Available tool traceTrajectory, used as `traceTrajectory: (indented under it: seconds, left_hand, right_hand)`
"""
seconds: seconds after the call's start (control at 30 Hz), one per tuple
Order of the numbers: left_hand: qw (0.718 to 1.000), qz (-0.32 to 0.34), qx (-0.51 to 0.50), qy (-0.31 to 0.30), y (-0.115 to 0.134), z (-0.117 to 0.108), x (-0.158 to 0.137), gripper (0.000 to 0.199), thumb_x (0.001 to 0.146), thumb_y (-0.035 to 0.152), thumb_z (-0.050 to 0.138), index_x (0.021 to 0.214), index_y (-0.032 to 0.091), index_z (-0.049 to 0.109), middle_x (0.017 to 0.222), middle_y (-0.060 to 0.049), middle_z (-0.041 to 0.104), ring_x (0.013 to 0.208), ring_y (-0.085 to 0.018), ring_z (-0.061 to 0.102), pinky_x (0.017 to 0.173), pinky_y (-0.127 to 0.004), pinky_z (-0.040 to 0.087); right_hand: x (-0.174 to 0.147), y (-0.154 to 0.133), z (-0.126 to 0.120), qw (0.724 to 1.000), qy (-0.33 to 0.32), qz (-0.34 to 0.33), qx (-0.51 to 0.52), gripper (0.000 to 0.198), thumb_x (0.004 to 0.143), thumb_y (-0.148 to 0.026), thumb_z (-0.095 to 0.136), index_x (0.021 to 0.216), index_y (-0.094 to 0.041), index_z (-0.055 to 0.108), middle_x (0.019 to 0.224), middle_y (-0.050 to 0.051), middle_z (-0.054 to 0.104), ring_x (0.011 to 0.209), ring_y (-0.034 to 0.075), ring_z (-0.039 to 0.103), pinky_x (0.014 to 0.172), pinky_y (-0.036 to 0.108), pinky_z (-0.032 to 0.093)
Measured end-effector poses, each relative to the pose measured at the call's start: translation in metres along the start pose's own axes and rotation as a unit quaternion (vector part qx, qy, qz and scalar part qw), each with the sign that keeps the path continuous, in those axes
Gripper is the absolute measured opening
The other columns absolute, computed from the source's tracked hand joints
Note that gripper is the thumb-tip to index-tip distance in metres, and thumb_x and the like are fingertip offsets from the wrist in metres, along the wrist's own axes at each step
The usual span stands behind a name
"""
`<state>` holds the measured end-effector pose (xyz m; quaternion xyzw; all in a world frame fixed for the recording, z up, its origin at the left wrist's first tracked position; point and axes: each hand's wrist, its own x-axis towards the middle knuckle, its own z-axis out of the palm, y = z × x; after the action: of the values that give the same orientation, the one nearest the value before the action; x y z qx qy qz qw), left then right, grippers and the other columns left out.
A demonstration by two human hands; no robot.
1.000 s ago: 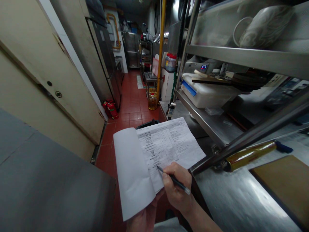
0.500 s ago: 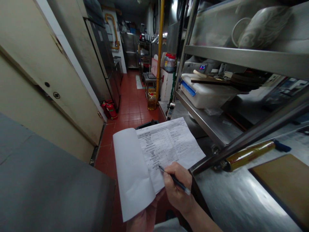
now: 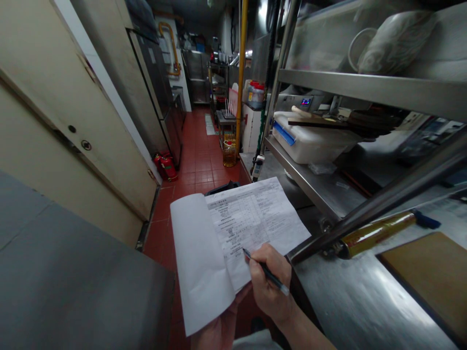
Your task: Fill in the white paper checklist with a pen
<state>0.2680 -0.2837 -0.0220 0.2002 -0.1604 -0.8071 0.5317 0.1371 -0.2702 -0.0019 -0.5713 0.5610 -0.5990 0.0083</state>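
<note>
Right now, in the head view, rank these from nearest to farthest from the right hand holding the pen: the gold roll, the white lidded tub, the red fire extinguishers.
From the right hand:
1. Gold roll, on the counter to its right.
2. White lidded tub, on the shelf above.
3. Red fire extinguishers, on the floor by the left wall.

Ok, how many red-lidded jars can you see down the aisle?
2: both red-lidded jars stand side by side on the white cabinet right of the yellow pipe. More may be hidden behind the shelf post.
</note>
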Motion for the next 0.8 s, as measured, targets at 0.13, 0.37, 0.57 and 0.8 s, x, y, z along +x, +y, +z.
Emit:
traceTrajectory:
  seconds: [0.13, 0.37, 0.57, 0.8]
  left_hand:
    - [1.000, 0.004, 0.003, 0.007, 0.001, 0.003, -0.001, 0.062, 0.080, 0.027, 0.079, 0.137, 0.041, 0.059, 0.143, 0.000, 0.064, 0.136, -0.032, 0.056, 0.108, -0.044, 0.055]
    - [0.998, 0.011, 0.040, 0.051, 0.002, 0.004, -0.003, 0.061, 0.076, 0.023, 0.080, 0.132, 0.041, 0.063, 0.142, 0.001, 0.065, 0.138, -0.036, 0.052, 0.102, -0.045, 0.059]
    - [0.997, 0.010, 0.039, 0.065, 0.003, 0.005, -0.003, 0.056, 0.077, 0.029, 0.078, 0.130, 0.043, 0.064, 0.142, 0.002, 0.065, 0.138, -0.035, 0.052, 0.101, -0.044, 0.058]
    - [0.998, -0.047, 0.046, -0.018, 0.008, 0.023, 0.006, 0.041, 0.086, 0.043, 0.067, 0.127, 0.043, 0.064, 0.133, 0.001, 0.070, 0.129, -0.033, 0.060, 0.098, -0.046, 0.061]
  right_hand:
    - [0.001, 0.000, 0.000, 1.000, -0.001, 0.005, 0.010, 0.015, 0.091, -0.009, 0.051, 0.082, -0.021, 0.054, 0.073, -0.003, 0.054, 0.067, 0.011, 0.053, 0.065, 0.026, 0.043]
    - [0.000, -0.001, -0.001, 1.000, 0.001, 0.012, 0.010, 0.014, 0.091, -0.011, 0.051, 0.081, -0.022, 0.054, 0.072, -0.003, 0.054, 0.066, 0.012, 0.054, 0.064, 0.026, 0.043]
    - [0.001, -0.001, -0.002, 1.000, 0.006, 0.009, 0.023, 0.014, 0.091, -0.012, 0.050, 0.082, -0.022, 0.055, 0.072, -0.003, 0.055, 0.066, 0.012, 0.054, 0.064, 0.026, 0.044]
    - [0.003, 0.001, 0.009, 0.999, 0.045, -0.013, -0.016, 0.011, 0.089, -0.016, 0.050, 0.083, -0.024, 0.054, 0.069, -0.003, 0.056, 0.061, 0.013, 0.057, 0.059, 0.027, 0.046]
